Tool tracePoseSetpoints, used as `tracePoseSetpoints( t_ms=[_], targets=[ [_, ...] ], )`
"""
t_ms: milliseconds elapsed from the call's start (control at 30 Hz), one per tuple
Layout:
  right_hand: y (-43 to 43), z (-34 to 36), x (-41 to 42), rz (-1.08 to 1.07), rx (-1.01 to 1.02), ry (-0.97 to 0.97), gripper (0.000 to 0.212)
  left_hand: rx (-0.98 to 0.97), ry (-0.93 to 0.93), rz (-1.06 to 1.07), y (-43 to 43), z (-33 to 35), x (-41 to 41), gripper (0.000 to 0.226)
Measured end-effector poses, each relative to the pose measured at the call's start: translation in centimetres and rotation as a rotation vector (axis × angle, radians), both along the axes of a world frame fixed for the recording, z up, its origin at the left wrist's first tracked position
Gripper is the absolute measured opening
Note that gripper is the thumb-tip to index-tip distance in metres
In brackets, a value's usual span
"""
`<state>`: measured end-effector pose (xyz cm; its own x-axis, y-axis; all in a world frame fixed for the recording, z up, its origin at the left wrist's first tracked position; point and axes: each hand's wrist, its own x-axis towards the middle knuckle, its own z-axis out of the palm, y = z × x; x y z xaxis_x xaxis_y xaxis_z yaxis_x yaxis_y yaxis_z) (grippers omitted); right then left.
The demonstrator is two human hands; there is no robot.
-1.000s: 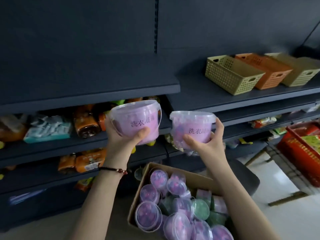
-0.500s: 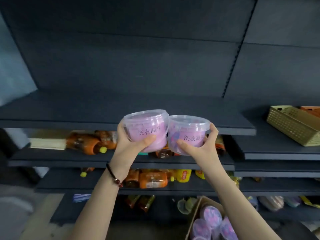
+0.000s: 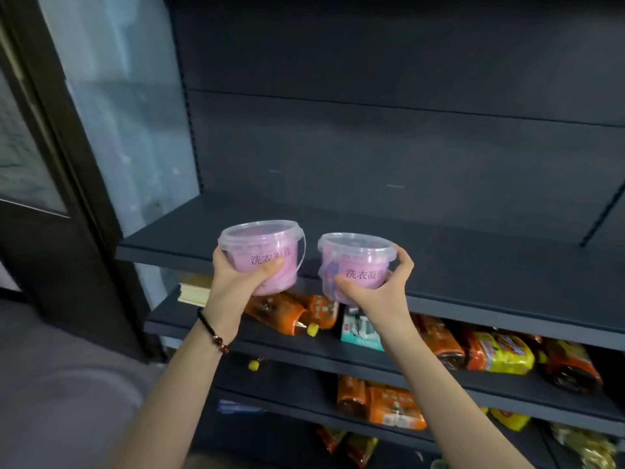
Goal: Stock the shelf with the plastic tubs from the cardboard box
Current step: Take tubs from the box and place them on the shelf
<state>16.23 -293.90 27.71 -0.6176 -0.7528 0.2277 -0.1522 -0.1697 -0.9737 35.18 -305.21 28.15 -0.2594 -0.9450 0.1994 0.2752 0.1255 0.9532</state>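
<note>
The dark metal shelf lies just ahead, about level: my left hand grips one upright pink lidded plastic tub, my right hand a second pink tub.

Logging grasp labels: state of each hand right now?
Left hand: holding the left pink tub.
Right hand: holding the right pink tub.

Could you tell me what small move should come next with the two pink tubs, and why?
Probably ease both forward and set them on the dark grey metal shelf. The left hand grips one lidded pink plastic tub, the right hand a second pink tub; both are upright before the shelf's front edge, not yet resting on it.
</note>
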Motion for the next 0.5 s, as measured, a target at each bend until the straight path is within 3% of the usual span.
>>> tracePoseSetpoints(
  t_ms=[233,500],
  targets=[
    [-13.1,-1.1,-0.3,0.014,-0.023,0.020,0.096,-0.016,-0.075,0.082,-12.5,-0.9,-0.1,0.110],
    [-26.4,-2.3,-0.3,0.052,-0.001,0.041,0.101,-0.008,-0.171,0.119,-24.7,-2.6,-0.2,0.100]
  ],
)
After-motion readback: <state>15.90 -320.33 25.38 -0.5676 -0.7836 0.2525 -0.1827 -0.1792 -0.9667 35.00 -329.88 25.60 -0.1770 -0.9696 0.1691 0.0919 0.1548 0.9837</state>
